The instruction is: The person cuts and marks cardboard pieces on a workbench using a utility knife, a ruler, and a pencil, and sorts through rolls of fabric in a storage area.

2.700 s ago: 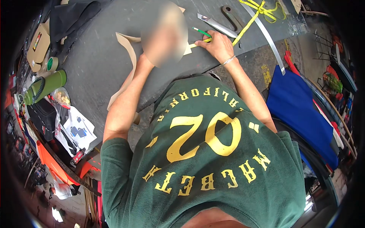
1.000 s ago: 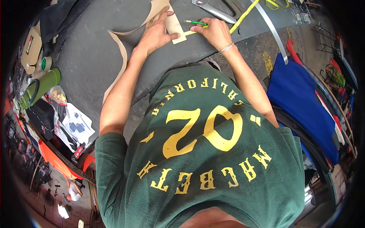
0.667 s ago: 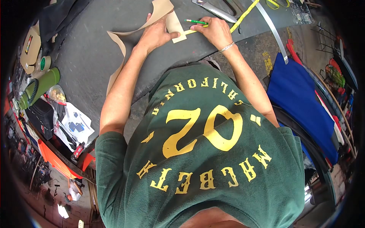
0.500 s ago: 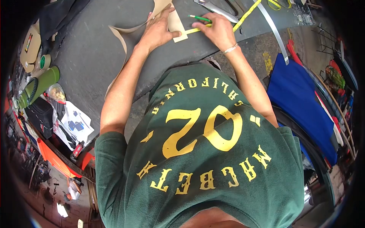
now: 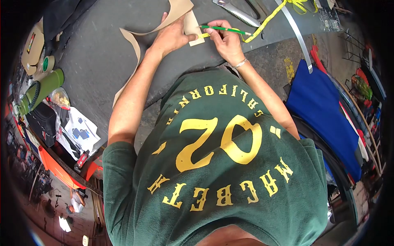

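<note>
Measuring the pale strip looked to be the step in hand. Taking twelve as the top of the view, the strip lay on the dark table between the two hands, at one o'clock from the left hand. That hand was pressed down with its thumb reaching onto the strip; the curled brown paper covered most of its fingers, so how wide they stood, or whether they gripped anything, I could not tell. Whether paper and strip were one piece was unclear too.

The right hand was drawn nearly closed, thumb and fingers pinching a green pencil that pointed roughly from nine to three o'clock. A short stretch of yellow measuring tape showed between the left thumb and the right fingertips, crossing the strip's edge. At one o'clock from the right hand lay a knife.

The next move seemed to call for a steady left thumb, an unslipping tape and a pencil end brought down accurately onto the strip.

Compared with half a second earlier, the right hand had slid toward nine o'clock, closer to the strip, and less tape showed between the hands. The pencil had swung nearly level, its other end now jutting out past the knuckles. The left hand had hardly moved.
</note>
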Available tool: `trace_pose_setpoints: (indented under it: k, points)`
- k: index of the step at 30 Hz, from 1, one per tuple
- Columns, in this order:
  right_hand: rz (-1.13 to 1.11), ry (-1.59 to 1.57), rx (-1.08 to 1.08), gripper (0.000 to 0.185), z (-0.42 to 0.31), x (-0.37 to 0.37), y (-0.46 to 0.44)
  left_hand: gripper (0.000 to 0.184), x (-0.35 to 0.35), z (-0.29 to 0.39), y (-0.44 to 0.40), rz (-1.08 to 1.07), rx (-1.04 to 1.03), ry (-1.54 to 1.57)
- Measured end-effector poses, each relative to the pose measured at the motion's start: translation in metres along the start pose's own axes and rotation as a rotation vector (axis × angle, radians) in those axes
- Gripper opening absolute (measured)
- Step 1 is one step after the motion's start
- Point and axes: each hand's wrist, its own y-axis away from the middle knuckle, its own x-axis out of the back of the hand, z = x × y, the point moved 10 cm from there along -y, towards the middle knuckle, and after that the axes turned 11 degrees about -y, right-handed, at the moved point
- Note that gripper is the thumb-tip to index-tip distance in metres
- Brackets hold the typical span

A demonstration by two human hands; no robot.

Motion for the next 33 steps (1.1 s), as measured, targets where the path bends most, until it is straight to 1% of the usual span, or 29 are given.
trace_pose_setpoints:
  k: [1,2,7,8,11,14,18,26,30,32,33]
  points:
    - [-0.026,0.065,-0.041,0.025,0.002,-0.001,0.002,0.097,-0.002,-0.002,-0.001,0.002,-0.001,-0.005]
    - [-0.007,0.119,0.042,0.022,-0.009,-0.001,0.004,0.097,-0.004,-0.003,-0.002,0.003,-0.001,-0.008]
    - [-0.067,0.223,0.079,0.019,-0.009,-0.007,0.005,0.099,-0.004,-0.003,-0.001,0.006,0.005,0.002]
    - [-0.078,0.232,0.081,0.018,-0.008,-0.008,0.005,0.099,-0.004,-0.003,0.000,0.022,0.000,0.001]
    - [-0.109,0.257,-0.034,0.018,-0.009,-0.009,0.006,0.099,-0.004,-0.004,0.000,0.021,0.000,0.016]
    - [-0.072,0.229,0.072,0.016,-0.013,-0.010,0.005,0.099,-0.003,-0.002,0.000,0.006,0.003,0.033]
    - [-0.068,0.220,0.062,0.015,-0.012,-0.010,0.005,0.099,-0.001,-0.001,0.000,0.034,-0.006,0.029]
    - [-0.083,0.256,0.044,0.013,-0.017,-0.012,0.002,0.098,-0.003,-0.004,0.000,0.016,0.006,0.039]
    - [-0.106,0.306,0.144,0.013,-0.029,-0.018,0.000,0.094,0.006,0.000,-0.001,0.029,-0.003,-0.001]
    - [-0.112,0.331,0.225,0.013,-0.033,-0.021,-0.001,0.090,0.010,-0.002,-0.004,-0.025,0.037,0.006]
    - [-0.098,0.309,0.209,0.013,-0.031,-0.022,0.000,0.088,0.012,-0.002,-0.004,-0.055,0.056,0.011]
